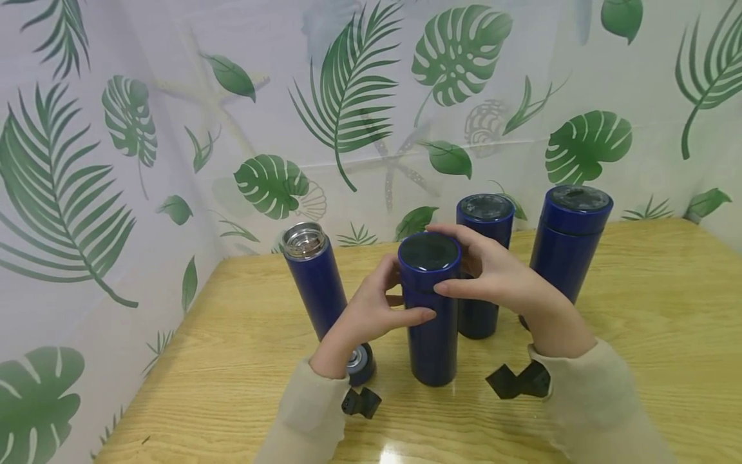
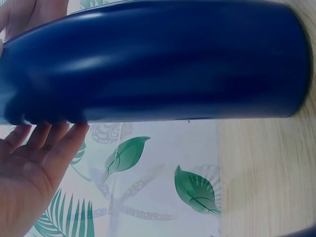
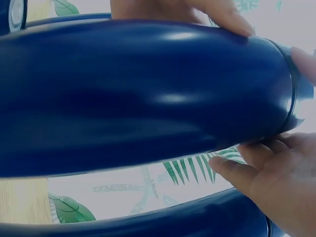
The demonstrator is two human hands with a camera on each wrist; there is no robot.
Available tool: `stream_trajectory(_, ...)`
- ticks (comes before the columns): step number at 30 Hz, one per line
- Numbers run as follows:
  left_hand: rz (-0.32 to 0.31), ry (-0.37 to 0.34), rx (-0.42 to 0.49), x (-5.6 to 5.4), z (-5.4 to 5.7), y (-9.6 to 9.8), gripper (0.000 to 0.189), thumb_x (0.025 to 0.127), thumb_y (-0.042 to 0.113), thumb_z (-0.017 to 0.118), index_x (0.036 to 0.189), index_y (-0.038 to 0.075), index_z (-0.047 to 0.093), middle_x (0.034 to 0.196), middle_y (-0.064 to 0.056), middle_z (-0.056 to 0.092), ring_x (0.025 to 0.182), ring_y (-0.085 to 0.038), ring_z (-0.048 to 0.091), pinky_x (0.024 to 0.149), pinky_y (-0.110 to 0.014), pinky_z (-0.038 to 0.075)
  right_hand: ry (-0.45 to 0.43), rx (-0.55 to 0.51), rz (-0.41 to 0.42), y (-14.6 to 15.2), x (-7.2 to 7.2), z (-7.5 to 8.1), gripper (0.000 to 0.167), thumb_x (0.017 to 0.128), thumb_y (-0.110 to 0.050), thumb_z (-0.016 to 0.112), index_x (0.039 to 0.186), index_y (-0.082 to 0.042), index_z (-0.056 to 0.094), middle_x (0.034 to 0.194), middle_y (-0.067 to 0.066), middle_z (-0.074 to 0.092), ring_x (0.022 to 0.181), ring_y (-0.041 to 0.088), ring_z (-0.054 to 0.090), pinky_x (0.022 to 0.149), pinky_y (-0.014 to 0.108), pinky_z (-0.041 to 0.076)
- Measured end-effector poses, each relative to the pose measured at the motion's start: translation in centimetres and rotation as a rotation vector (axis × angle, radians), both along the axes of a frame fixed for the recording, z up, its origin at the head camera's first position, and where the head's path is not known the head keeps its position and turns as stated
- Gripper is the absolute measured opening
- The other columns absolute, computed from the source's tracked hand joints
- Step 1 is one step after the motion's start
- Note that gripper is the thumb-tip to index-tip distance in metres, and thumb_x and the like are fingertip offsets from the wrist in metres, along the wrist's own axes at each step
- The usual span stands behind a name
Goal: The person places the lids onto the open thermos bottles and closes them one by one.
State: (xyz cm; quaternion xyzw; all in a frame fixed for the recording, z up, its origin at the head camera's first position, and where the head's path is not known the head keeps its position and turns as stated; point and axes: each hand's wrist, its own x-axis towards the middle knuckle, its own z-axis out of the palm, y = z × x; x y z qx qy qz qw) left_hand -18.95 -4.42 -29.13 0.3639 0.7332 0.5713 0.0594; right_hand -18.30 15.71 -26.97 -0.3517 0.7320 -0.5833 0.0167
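A dark blue thermos flask (image 1: 431, 351) stands upright on the table, with its dark-topped lid (image 1: 430, 252) on. Around its upper body my left hand (image 1: 371, 309) curls, thumb across the front. My right hand (image 1: 507, 274) grips the lid from the right, its thumb by the seam. In the left wrist view, the flask (image 2: 182, 59) spans the top, with left fingertips (image 2: 79, 129) against its side. The right wrist view shows the lid seam between the right thumb (image 3: 305, 64) and the flask body (image 3: 123, 94).
An open flask (image 1: 315, 283) with a bare steel mouth stands at left. A loose lid (image 1: 361, 364), steel inside showing, lies beside my left wrist. Two lidded blue flasks stand behind my right hand: one nearer the middle (image 1: 481, 325), another farther right (image 1: 568, 251). A leaf-print sheet (image 1: 359, 212) backs the table.
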Motion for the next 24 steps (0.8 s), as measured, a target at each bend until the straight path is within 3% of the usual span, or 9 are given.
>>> stream_trajectory(6,0.005,0.000,-0.005,0.01,0.01,0.06,0.065,0.074,-0.005,0.066,0.129,-0.001,0.032,0.118,-0.015,0.045,0.108,-0.026,0.048,0.083,-0.037,0.044,0.008,0.038,-0.077,-0.12,0.01,0.08,0.069,0.077,-0.004,0.067,0.133,0.005,0.027,0.122,0.022,0.045,0.109,0.033,0.046,0.086,0.030,0.042)
stream_trajectory(12,0.002,0.006,-0.006,0.00,-0.05,0.07,0.066,0.074,-0.005,0.066,0.130,-0.002,0.031,0.117,-0.015,0.045,0.108,-0.026,0.048,0.083,-0.038,0.044,0.028,0.102,-0.172,-0.41,0.11,0.08,0.070,0.075,-0.007,0.070,0.131,0.004,0.030,0.120,0.020,0.047,0.109,0.032,0.047,0.089,0.041,0.039)
stream_trajectory(18,0.001,0.002,0.008,0.01,-0.10,0.08,0.065,0.074,-0.006,0.066,0.129,-0.001,0.032,0.117,-0.015,0.046,0.106,-0.026,0.049,0.082,-0.037,0.045,0.034,0.118,-0.220,-0.73,0.34,0.22,0.067,0.072,-0.007,0.072,0.127,0.002,0.036,0.115,0.016,0.050,0.105,0.026,0.050,0.085,0.038,0.042)
stream_trajectory(24,0.003,0.009,0.005,-0.03,-0.07,0.08,0.066,0.073,-0.005,0.067,0.129,-0.003,0.032,0.117,-0.016,0.047,0.106,-0.026,0.049,0.081,-0.035,0.045,0.029,0.137,-0.258,-0.94,0.65,0.49,0.066,0.071,-0.010,0.074,0.125,0.001,0.037,0.114,0.018,0.051,0.104,0.030,0.051,0.083,0.041,0.043)
